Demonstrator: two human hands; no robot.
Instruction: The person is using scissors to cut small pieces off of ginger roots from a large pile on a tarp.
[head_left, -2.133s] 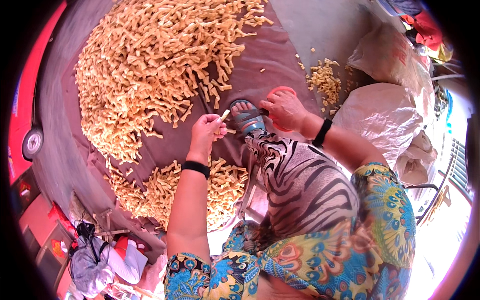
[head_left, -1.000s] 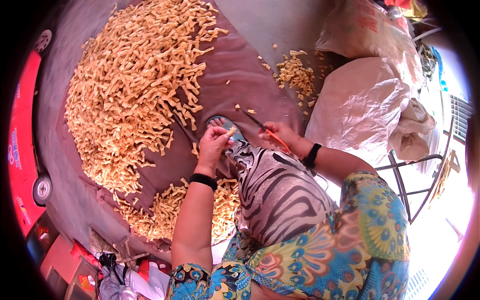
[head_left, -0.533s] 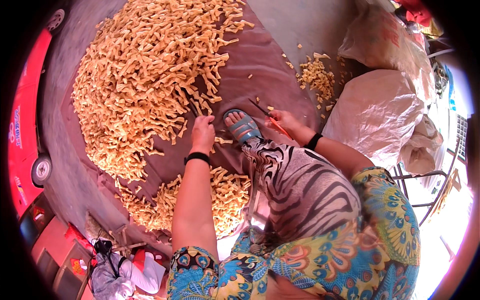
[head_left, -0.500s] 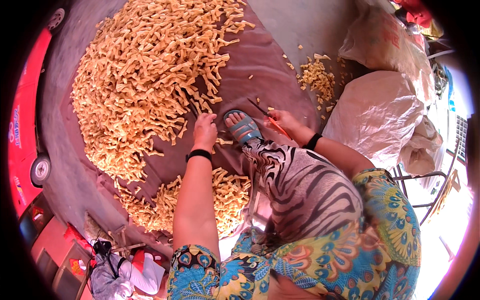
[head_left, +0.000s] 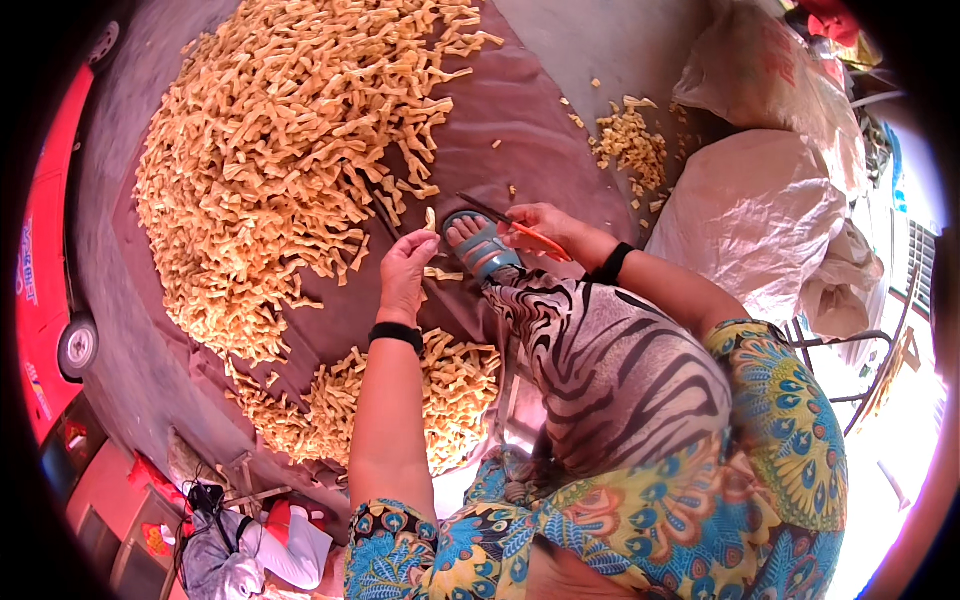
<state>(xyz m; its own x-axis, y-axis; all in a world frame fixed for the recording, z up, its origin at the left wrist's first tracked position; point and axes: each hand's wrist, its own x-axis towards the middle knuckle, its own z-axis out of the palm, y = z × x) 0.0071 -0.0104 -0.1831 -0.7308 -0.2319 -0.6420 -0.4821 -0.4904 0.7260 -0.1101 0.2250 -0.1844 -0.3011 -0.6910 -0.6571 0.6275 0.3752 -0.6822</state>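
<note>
My left hand (head_left: pixel 405 272) pinches a small pale-yellow ginger-like root piece (head_left: pixel 430 218) between thumb and fingers, lifted just off the brown cloth (head_left: pixel 520 110). My right hand (head_left: pixel 540 228) grips an orange-handled knife (head_left: pixel 515 222) whose dark blade points left toward that piece. Both hands hover over my foot in a blue sandal (head_left: pixel 483 246). A large heap of the same yellow root pieces (head_left: pixel 280 150) covers the cloth to the left. A smaller pile (head_left: pixel 400 400) lies under my left forearm.
Another small pile of cut pieces (head_left: pixel 630 145) lies at the cloth's far right edge. White sacks (head_left: pixel 750 200) bulk up at right, beside a metal frame (head_left: pixel 850 350). A red vehicle with a wheel (head_left: pixel 70 345) is at left. Bags and clutter (head_left: pixel 230 540) sit at lower left.
My left hand, which was reaching into the big heap, has come back with a root piece and lifted it toward the knife. My right hand has stayed over the sandal.
</note>
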